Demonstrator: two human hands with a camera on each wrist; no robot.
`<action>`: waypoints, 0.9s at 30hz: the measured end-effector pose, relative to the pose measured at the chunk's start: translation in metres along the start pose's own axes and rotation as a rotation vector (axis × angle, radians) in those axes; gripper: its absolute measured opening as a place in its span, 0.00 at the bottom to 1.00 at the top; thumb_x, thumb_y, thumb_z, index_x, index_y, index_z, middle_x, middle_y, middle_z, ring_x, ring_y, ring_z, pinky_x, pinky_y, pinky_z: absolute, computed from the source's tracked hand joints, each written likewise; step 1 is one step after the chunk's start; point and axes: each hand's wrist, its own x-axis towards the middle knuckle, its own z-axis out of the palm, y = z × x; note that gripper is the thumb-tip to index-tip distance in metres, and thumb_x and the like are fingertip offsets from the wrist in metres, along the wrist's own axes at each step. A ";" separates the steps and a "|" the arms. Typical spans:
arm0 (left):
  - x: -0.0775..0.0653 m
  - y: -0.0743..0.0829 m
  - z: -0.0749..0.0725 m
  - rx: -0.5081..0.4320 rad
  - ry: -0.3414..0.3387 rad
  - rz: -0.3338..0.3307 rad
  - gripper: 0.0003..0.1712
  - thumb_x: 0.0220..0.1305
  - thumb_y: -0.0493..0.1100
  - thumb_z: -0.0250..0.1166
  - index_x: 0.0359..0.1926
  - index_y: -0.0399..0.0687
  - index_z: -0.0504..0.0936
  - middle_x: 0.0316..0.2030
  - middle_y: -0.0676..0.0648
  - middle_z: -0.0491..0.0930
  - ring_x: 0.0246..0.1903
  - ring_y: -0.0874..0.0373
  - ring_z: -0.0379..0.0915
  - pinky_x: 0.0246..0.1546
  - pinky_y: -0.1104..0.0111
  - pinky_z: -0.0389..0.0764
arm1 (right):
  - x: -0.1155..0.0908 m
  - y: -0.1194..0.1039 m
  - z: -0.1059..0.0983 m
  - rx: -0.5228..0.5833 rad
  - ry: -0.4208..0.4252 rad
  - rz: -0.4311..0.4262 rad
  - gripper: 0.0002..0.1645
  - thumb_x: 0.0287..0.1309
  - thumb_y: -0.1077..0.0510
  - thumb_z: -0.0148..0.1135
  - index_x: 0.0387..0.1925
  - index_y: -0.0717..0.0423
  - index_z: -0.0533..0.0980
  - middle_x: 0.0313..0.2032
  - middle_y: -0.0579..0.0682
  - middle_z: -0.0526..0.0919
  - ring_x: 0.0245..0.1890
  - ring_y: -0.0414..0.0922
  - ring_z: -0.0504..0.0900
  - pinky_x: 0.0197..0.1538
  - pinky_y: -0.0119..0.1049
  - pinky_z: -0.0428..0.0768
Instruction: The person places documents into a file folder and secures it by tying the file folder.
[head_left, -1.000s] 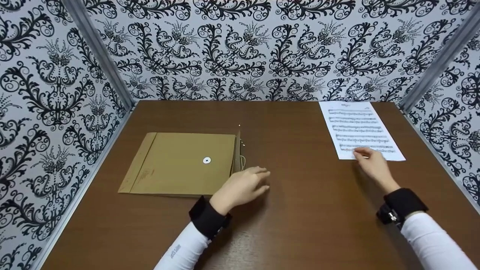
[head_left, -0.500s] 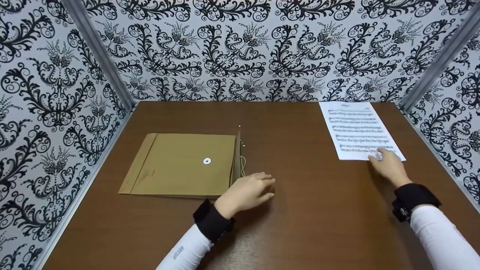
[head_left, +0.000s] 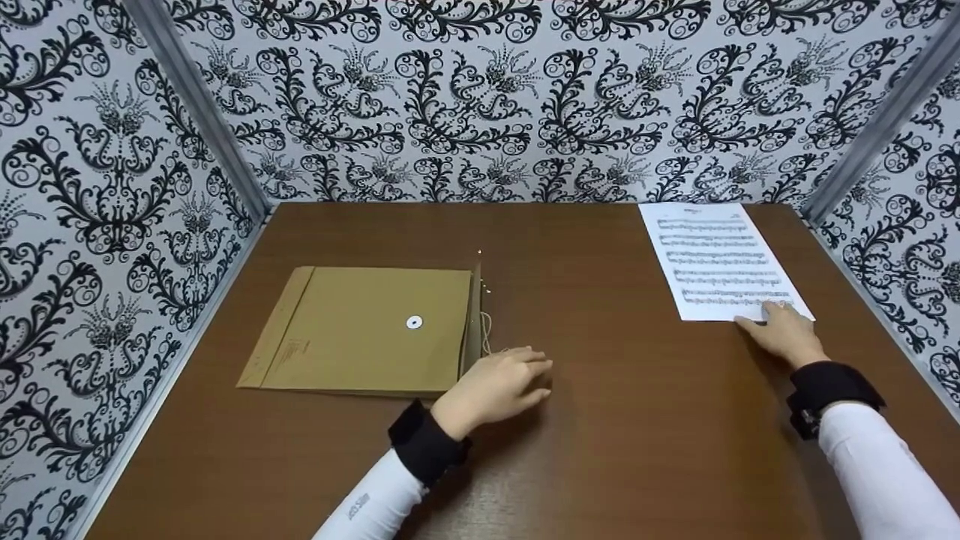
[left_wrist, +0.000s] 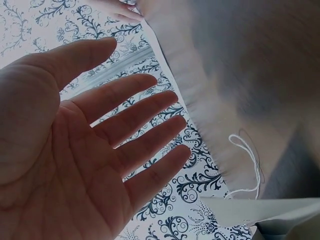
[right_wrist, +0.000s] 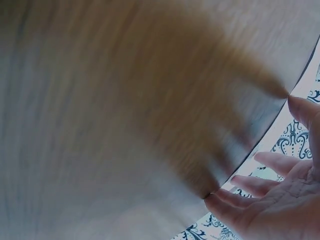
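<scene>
A sheet of music [head_left: 716, 255] lies flat at the back right of the table. My right hand [head_left: 787, 334] is at its near edge, with the fingertips over the lower right corner. In the right wrist view the thumb [right_wrist: 302, 111] and little finger touch the surface, spread apart. A brown string-tie envelope [head_left: 367, 322] lies on the left, its open end facing right. In front of that end is my left hand [head_left: 495, 390], holding nothing. Its fingers [left_wrist: 145, 150] are extended and spread in the left wrist view, near the envelope's string [left_wrist: 250, 155].
The brown wooden table [head_left: 600, 450] is bordered by patterned walls [head_left: 480, 97] at the back and both sides. A white paper button [head_left: 414, 322] sits on the envelope. Small white specks show by the envelope's open end.
My right hand has moved right along the sheet's near edge to its corner, and its fingers have opened out. The left hand has shifted slightly right and nearer. The envelope stays put.
</scene>
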 end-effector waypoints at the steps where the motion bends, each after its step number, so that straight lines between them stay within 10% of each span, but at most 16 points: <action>1: 0.000 0.000 0.001 0.003 -0.001 0.000 0.24 0.75 0.51 0.60 0.65 0.46 0.80 0.66 0.45 0.80 0.69 0.48 0.74 0.71 0.57 0.74 | -0.001 -0.001 0.000 -0.004 -0.003 0.003 0.38 0.74 0.48 0.51 0.57 0.87 0.64 0.55 0.89 0.69 0.57 0.84 0.67 0.60 0.76 0.66; 27: 0.002 0.000 0.013 0.029 -0.009 -0.057 0.27 0.74 0.54 0.60 0.68 0.46 0.78 0.67 0.45 0.78 0.71 0.47 0.72 0.73 0.56 0.72 | -0.019 -0.032 -0.002 -0.007 -0.090 0.103 0.49 0.69 0.32 0.53 0.64 0.76 0.65 0.63 0.84 0.63 0.58 0.85 0.66 0.54 0.75 0.73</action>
